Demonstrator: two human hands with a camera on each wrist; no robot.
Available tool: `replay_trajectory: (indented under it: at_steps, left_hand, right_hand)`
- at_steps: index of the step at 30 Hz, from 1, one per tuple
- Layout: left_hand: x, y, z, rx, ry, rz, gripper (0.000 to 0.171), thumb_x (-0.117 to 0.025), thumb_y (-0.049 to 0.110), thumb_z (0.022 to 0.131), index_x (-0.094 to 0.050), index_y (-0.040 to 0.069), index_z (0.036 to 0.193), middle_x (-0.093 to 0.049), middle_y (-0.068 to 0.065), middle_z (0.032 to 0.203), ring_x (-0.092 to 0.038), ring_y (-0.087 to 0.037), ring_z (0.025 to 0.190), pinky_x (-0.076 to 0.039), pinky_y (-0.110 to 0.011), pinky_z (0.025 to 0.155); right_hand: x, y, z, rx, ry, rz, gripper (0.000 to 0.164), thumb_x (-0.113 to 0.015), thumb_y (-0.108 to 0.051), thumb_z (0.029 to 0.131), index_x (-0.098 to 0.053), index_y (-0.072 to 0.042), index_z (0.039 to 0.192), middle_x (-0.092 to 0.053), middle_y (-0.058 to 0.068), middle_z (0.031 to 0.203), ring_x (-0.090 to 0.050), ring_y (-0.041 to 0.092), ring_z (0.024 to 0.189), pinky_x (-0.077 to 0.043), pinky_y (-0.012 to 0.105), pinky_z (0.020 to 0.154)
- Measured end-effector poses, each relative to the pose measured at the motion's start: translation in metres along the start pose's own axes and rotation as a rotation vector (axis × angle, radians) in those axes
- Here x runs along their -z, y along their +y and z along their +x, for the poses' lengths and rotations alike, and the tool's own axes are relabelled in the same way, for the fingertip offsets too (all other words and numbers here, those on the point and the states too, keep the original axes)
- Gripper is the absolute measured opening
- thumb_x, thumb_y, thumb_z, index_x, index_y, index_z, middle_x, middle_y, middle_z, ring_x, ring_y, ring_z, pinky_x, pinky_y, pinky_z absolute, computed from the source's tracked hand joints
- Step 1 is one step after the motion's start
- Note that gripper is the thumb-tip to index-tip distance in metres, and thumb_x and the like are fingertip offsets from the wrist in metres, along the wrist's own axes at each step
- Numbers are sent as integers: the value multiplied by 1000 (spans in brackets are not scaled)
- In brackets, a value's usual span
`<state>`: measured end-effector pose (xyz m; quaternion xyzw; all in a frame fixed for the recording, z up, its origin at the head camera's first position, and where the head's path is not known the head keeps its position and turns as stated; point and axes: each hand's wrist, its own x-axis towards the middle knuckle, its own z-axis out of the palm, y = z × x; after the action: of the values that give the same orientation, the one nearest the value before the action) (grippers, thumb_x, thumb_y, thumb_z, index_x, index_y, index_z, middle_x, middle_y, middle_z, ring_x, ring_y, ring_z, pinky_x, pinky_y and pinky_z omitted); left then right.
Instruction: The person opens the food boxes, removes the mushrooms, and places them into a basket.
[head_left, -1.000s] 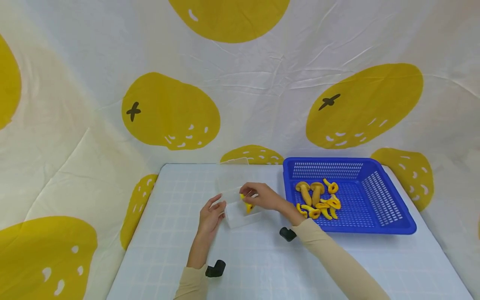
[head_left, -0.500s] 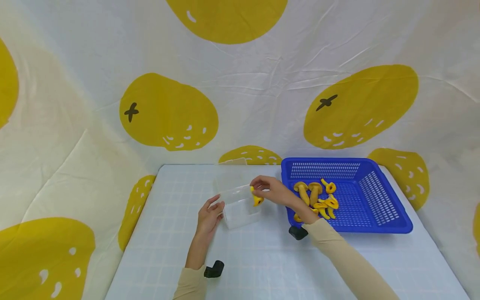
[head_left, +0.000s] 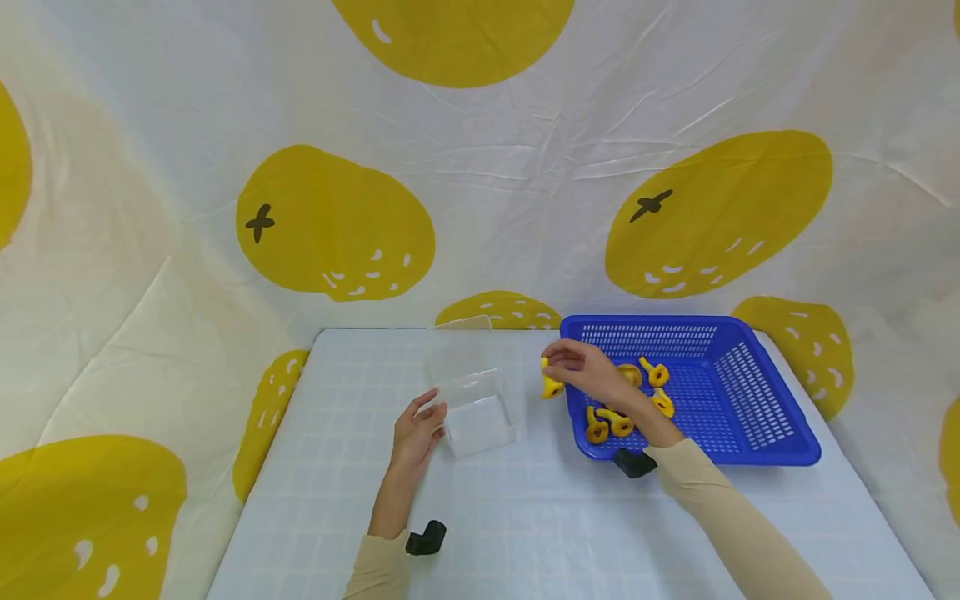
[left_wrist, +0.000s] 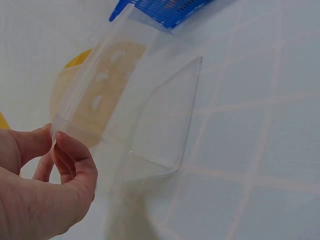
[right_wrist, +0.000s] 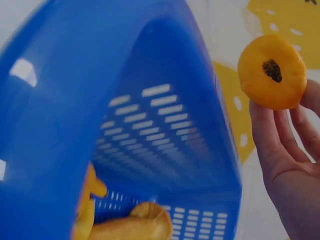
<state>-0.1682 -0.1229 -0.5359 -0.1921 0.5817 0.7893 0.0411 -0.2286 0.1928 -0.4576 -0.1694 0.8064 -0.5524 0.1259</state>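
Note:
In the head view my left hand (head_left: 414,433) pinches the left edge of a clear plastic box (head_left: 480,437). The left wrist view shows thumb and fingertips on a corner of the thin clear wall (left_wrist: 75,100). My right hand (head_left: 596,373) holds a yellow trumpet-shaped mushroom (head_left: 552,386) by its stem, cap down, just left of the blue basket (head_left: 806,429). Seen from the right wrist, the mushroom's round cap (right_wrist: 250,82) has a dark hollow in its centre. Nothing shows inside the box.
Several yellow mushrooms (head_left: 619,423) lie in the basket's left half, with a brown-capped one (head_left: 632,375) partly behind the right hand. A clear lid-like panel (head_left: 453,367) stands behind the box. A printed cloth (head_left: 525,208) hangs along the table's back edge.
My right hand has moved right, from over the clear box to the basket's left rim, carrying the yellow mushroom. The left hand keeps its pinch on the box and has hardly moved.

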Motion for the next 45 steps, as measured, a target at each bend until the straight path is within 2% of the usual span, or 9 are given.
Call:
replay_trajectory:
  at_steps: [7, 14, 29, 33, 38, 40, 42, 45]
  left_hand:
    - [2, -2, 1, -20, -7, -13, 48, -68, 3, 99, -54, 1, 144, -62, -1, 97, -60, -19, 87, -49, -21, 68]
    - [2, -1, 0, -18, -5, -11, 50, -71, 5, 97, -54, 0, 144, -63, 1, 96, -61, -16, 85, -49, -22, 69]
    - [1, 1, 0, -9, -11, -19, 50, -71, 6, 98, -53, 1, 144, -62, 0, 96, -60, -15, 87, -50, -22, 69]
    - [2, 0, 0, -11, -9, -11, 50, -71, 6, 98, -54, 1, 144, -62, 0, 97, -61, -16, 87, -50, -22, 70]
    - [2, -2, 1, -4, -2, -6, 50, -71, 7, 98, -55, 1, 144, -62, -1, 98, -61, -18, 89, -51, -22, 70]
    - [2, -3, 1, -3, 2, -4, 49, -71, 7, 98, -55, 2, 144, -62, -1, 98, -61, -19, 91, -51, -22, 71]
    - [2, -3, 2, -5, 4, -7, 49, -72, 7, 97, -56, 2, 143, -63, -1, 98, -61, -20, 91, -51, -23, 71]
    - [2, -4, 2, -13, 0, -9, 49, -71, 7, 97, -56, 1, 143, -63, -1, 97, -61, -20, 91, -51, -23, 71]
  right_hand:
    - [24, 11, -17, -44, 61, -8, 37, -69, -20, 101, -60, 1, 130, -65, 18, 123, -65, 27, 112, -54, 22, 91]
    - [54, 22, -39, -71, 159, -33, 39, -68, -25, 102, -60, -1, 131, -64, 20, 125, -65, 24, 112, -54, 21, 89]
    - [91, 58, -83, -133, 296, -149, 48, -66, -37, 102, -60, -2, 134, -63, 19, 127, -61, -4, 102, -50, 14, 86]
    - [100, 68, -94, -153, 316, -182, 51, -66, -38, 102, -59, 0, 135, -63, 22, 127, -60, -4, 102, -49, 12, 84]
    - [111, 80, -105, -183, 333, -257, 52, -65, -40, 102, -58, 0, 135, -63, 22, 128, -62, 15, 110, -48, 10, 82]
    - [115, 85, -109, -185, 335, -284, 51, -65, -39, 102, -58, 0, 135, -62, 23, 128, -62, 19, 111, -47, 9, 82]
    - [119, 90, -112, -180, 334, -304, 48, -65, -37, 103, -59, 0, 133, -62, 23, 126, -62, 16, 109, -47, 9, 81]
    - [124, 98, -115, -180, 338, -327, 45, -65, -35, 103, -60, 0, 130, -63, 23, 123, -60, 2, 102, -47, 8, 80]
